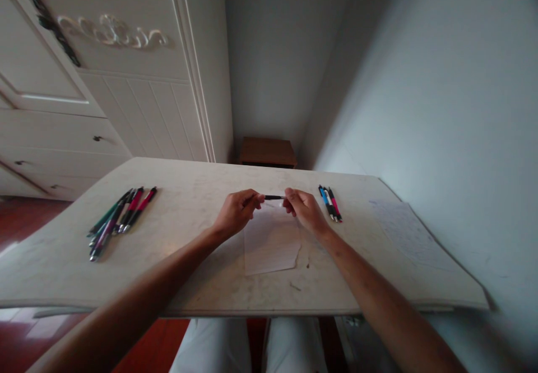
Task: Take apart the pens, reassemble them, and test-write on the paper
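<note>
While the left hand is pinching one end of a black pen, the right hand is pinching the other end, so it is pointing sideways between them. Just below the hands, a white paper is lying on the pale table. A small bunch of pens, blue, white and pink, is lying near the right hand. Farther off to the left, a bigger pile of pens is resting. A marked sheet is lying by the right edge.
</note>
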Demonstrator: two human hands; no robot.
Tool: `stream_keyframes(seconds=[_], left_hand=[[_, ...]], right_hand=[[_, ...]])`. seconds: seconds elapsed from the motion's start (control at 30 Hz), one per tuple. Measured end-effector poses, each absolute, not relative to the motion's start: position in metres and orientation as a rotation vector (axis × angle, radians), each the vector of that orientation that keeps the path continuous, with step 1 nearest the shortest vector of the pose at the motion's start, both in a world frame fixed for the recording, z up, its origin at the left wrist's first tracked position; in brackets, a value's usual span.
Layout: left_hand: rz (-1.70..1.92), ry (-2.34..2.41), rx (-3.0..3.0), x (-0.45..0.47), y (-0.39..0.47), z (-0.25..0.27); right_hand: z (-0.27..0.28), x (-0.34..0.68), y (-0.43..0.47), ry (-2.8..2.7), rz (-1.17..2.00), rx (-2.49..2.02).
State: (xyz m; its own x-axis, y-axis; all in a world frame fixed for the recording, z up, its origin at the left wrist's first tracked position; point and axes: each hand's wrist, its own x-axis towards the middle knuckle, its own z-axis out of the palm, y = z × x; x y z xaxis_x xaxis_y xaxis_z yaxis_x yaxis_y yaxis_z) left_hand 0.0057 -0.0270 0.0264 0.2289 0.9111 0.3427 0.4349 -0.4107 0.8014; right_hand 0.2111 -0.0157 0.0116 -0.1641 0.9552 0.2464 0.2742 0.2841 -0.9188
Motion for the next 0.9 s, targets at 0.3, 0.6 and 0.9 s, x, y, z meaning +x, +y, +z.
stream_keyframes(seconds=[0.3,0.6,0.9], left_hand=[[1.118,1.265,1.938,0.004,-0.022,0.022],[1.112,1.288,1.961,0.0,-0.019,0.02],[1.017,1.278,2.357,-0.011,-0.006,0.012]], right_hand=[[0.009,0.212,-0.011,-1.606,0.979,-0.965],[0.014,0.216,-0.01,-1.699,0.837,-1.005],[0.011,0.237,0.001,-1.988,0.284,-1.154]])
